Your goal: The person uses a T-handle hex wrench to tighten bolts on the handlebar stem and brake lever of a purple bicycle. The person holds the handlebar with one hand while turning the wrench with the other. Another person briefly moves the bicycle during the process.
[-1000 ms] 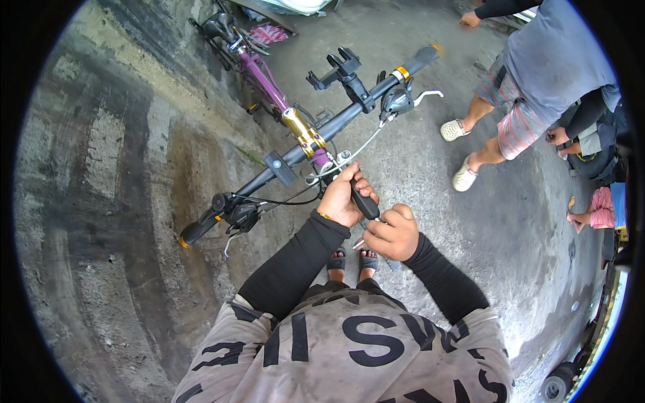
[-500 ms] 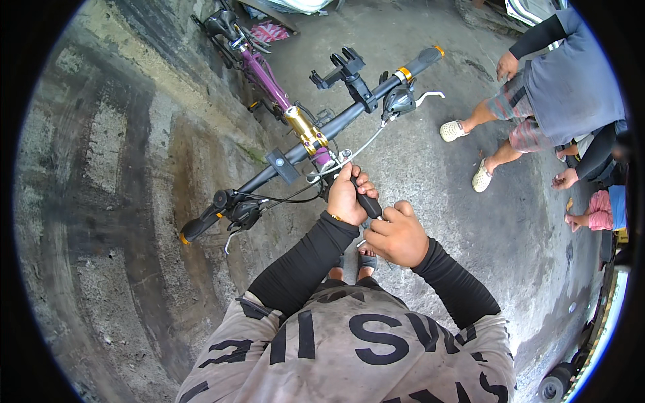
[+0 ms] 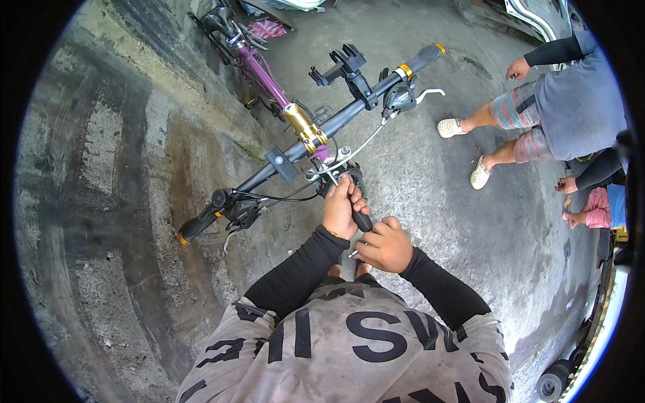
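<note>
My left hand (image 3: 341, 211) is closed around a tool with a black handle (image 3: 363, 221), just below the front of a purple folding bicycle (image 3: 262, 72). The tool's other end is hidden, so its exact kind cannot be made out. Close beside the handle's lower end, my right hand (image 3: 386, 246) is closed with curled fingers. A thin, pale stick-like piece (image 3: 354, 253) pokes out from it. Above my hands runs the black handlebar (image 3: 349, 117), clamped by a gold stem (image 3: 304, 125), with brake cables looping down near my left hand.
A black phone holder (image 3: 346, 66) and silver brake levers (image 3: 430, 94) stick out from the handlebar. At right stands a person (image 3: 571, 101) in a grey shirt and pale clogs, with others behind. A stained concrete wall (image 3: 101, 148) rises at left. A wheel (image 3: 554, 381) lies lower right.
Both hands have shifted slightly left and toward my body, still close together at the black handle. The person at right has moved an arm to the right.
</note>
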